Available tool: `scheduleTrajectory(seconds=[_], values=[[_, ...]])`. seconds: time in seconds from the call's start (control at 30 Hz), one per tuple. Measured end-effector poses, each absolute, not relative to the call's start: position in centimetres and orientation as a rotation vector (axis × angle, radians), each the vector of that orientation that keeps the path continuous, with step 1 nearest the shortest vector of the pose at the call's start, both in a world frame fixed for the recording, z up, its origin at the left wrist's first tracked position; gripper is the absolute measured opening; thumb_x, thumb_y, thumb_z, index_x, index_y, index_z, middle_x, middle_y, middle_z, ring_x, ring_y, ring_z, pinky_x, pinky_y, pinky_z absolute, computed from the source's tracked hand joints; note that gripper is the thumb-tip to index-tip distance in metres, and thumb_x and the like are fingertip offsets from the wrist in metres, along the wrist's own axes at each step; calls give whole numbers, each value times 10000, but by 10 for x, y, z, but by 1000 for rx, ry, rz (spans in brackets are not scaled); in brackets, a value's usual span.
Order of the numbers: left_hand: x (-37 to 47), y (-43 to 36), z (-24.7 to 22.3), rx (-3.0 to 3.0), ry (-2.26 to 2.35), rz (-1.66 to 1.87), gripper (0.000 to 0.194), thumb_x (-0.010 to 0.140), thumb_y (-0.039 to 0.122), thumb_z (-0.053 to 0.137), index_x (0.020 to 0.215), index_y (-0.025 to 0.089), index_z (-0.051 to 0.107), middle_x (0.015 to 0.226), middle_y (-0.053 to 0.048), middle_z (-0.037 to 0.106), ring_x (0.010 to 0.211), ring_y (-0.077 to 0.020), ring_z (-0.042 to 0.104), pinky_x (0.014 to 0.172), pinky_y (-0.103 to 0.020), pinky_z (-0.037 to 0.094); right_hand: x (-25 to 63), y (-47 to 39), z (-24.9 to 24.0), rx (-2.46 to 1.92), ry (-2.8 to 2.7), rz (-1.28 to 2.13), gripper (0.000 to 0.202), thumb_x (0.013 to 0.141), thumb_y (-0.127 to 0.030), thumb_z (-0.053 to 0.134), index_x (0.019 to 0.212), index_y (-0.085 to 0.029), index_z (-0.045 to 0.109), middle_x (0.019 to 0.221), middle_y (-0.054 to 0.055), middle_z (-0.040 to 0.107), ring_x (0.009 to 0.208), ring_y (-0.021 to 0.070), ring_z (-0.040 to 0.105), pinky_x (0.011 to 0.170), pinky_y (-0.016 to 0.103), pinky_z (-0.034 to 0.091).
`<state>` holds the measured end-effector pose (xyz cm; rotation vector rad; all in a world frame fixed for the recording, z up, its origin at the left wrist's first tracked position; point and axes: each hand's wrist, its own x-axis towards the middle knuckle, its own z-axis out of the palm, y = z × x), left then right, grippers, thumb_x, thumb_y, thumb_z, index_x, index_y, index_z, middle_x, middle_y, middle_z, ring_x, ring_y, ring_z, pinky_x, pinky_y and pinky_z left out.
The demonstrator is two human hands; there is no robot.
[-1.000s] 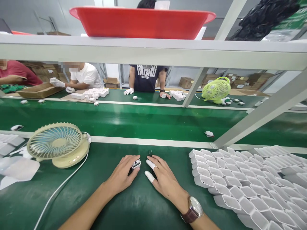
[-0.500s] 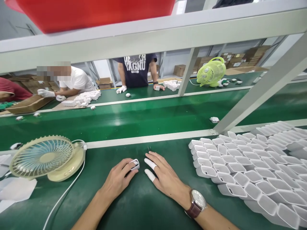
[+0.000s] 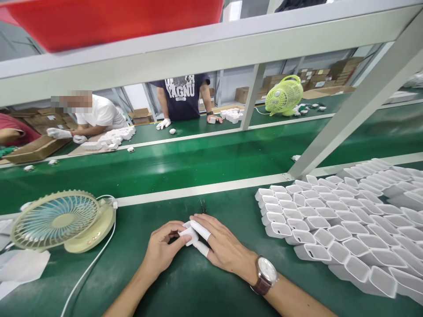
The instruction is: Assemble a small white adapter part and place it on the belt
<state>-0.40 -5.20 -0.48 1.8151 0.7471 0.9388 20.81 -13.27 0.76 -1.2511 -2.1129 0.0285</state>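
We find both hands resting low on the green work mat (image 3: 185,281), meeting over one small white charger housing (image 3: 187,234). The left hand (image 3: 163,247) has its fingers curled, with thumb and forefinger closed on the near side of the housing. The right hand (image 3: 222,243) lies flatter, fingers partly extended; its forefinger and thumb, each in a white finger cot (image 3: 199,230), touch the housing from the far and right sides. A wristwatch (image 3: 264,275) with a brown strap sits on the right wrist. The housing is at the centre of the mat, pinched between the two hands, just this side of a thin dark pair of tweezers (image 3: 202,206) lying on the mat.

To the right we note a packed array of empty white housings (image 3: 333,229), lying open end toward us, near the right hand but apart from it. To the left stands a cream desk fan (image 3: 62,220) with its white cable (image 3: 87,268) trailing toward us. Beyond the mat runs a green conveyor belt (image 3: 198,163). Across it, other people work at their own piles of white parts; a green fan (image 3: 284,95) stands there. A red tray (image 3: 115,20) rests on the overhead shelf.
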Motion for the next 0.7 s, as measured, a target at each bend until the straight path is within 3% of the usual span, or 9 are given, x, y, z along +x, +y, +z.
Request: scheduleTrajectory(seconds=[0.2, 0.33, 0.47, 0.7], values=[[-6, -54, 3, 1775, 711, 880, 231, 897, 354, 783, 1073, 206, 762, 1172, -118, 713, 948, -213, 715, 818, -324, 630, 207, -135, 5, -1222, -2125, 66, 708, 946, -113, 551, 1605, -151, 295, 1476, 162, 611, 1428, 261, 529, 1166, 466, 511], [-2, -57, 3, 1555, 592, 842, 518, 798, 370, 880, 1256, 205, 701, 1368, -173, 616, 1087, -269, 707, 906, -385, 624, 206, -133, 3, -1246, -2014, 45, 669, 1008, -246, 589, 1603, -160, 295, 1422, 203, 631, 1322, 290, 618, 1069, 481, 584], [2, -60, 0, 1316, 617, 785, 632, 776, 385, 901, 1328, 206, 649, 1205, -145, 720, 1013, -245, 728, 888, -385, 621, 207, -134, 5, -1256, -1986, 37, 638, 1028, -294, 582, 1598, -209, 306, 1349, 200, 668, 1193, 294, 689, 998, 498, 617], [2, -58, -3, 1274, 771, 799, 585, 701, 411, 945, 1201, 194, 731, 1046, -91, 783, 935, -210, 730, 895, -347, 611, 207, -133, 1, -1259, -2024, -37, 594, 1048, -288, 526, 1585, -178, 297, 1195, 189, 711, 1042, 287, 726, 904, 492, 642]])
